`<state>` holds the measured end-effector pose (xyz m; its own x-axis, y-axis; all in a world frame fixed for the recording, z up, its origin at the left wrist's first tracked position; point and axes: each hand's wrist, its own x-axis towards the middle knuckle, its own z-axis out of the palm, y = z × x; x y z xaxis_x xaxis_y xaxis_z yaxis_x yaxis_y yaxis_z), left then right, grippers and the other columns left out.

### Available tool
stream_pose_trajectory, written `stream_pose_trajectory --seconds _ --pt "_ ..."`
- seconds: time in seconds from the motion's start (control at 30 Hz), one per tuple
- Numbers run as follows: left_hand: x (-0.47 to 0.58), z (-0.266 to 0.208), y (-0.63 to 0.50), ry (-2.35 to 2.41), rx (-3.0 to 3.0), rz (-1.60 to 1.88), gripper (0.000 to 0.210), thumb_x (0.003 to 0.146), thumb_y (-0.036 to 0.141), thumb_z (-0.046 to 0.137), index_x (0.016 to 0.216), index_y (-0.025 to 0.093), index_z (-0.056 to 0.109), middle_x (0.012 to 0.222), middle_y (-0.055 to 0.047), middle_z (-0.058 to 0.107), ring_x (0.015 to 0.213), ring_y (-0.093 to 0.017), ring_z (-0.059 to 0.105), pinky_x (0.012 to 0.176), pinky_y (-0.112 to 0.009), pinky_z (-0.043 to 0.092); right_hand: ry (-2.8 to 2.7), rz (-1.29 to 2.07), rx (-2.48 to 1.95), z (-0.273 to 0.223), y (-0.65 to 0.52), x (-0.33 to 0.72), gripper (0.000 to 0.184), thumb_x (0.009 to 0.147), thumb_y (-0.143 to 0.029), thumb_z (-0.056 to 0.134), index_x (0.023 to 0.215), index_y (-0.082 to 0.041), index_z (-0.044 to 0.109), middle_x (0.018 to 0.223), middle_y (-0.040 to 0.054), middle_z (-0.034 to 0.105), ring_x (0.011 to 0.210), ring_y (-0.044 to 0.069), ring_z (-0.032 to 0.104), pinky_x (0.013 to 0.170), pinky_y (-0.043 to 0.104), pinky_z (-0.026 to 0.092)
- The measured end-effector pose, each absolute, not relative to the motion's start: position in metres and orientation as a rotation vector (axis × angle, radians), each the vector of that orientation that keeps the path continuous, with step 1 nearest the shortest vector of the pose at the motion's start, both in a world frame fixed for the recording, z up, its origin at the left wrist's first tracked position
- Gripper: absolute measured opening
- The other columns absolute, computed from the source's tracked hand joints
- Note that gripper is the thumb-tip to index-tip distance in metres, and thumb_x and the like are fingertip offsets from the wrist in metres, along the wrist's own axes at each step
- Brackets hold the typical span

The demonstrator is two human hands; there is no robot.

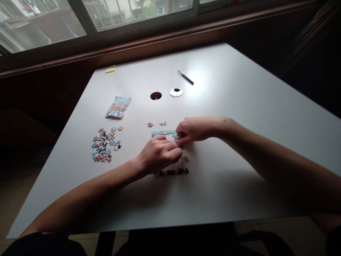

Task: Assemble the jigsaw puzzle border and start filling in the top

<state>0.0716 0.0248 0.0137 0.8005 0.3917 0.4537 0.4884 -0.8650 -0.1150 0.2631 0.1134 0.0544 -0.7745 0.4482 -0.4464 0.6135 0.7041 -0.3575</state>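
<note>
Both my hands meet over a partly joined jigsaw puzzle (157, 133), whose light-blue top edge shows. My left hand (161, 152) is closed, its fingertips at the lower end of the puzzle's right-hand strip (177, 140). From the other side my right hand (188, 130) pinches that same strip with bent fingers. The exact pieces under the fingertips are mostly hidden. Below my left hand lies a separate dark strip of joined pieces (172, 172). Two loose pieces, one pinkish (150, 124) and one paler (163, 123), rest just above the puzzle.
A heap of loose puzzle pieces (102, 147) lies to the left on the white table (226, 192). Behind it is a colourful printed packet (118, 107). Farther back are a round hole (156, 96), a metal ring cover (176, 92), a pen (185, 77) and a yellow slip (111, 69).
</note>
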Motion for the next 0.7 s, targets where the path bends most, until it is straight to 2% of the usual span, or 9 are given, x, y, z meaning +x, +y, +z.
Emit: stream_pose_trajectory --seconds 0.33,0.47,0.7 --pt "0.0756 0.0151 0.0199 -0.587 -2.673 -0.607 0.033 0.095 0.012 0.051 0.063 0.018 0.049 0.055 0.002 0.052 0.050 -0.011 0.045 0.058 -0.031 0.030 2.579 -0.713 0.848 0.0554 0.1127 0.2627 0.028 0.083 -0.040 0.060 0.068 -0.017 0.061 0.061 0.0006 0.056 0.057 0.011 0.040 0.056 0.028 0.026" --pt "0.0761 0.0162 0.0205 -0.639 -2.613 -0.617 0.033 0.096 0.013 0.049 0.064 0.018 0.052 0.055 0.002 0.053 0.051 -0.011 0.047 0.058 -0.031 0.031 2.581 -0.720 0.842 0.0547 0.1132 0.2631 0.027 0.082 -0.039 0.061 0.066 -0.017 0.059 0.060 -0.0002 0.053 0.057 0.011 0.039 0.056 0.028 0.025" --pt "0.0769 0.0144 0.0220 -0.648 -2.691 -0.570 0.035 0.097 0.010 0.044 0.064 0.017 0.053 0.057 0.001 0.057 0.049 -0.011 0.050 0.057 -0.030 0.032 2.572 -0.726 0.844 0.0526 0.1145 0.2634 0.028 0.082 -0.040 0.061 0.067 -0.016 0.061 0.061 0.0004 0.055 0.058 0.011 0.039 0.056 0.028 0.025"
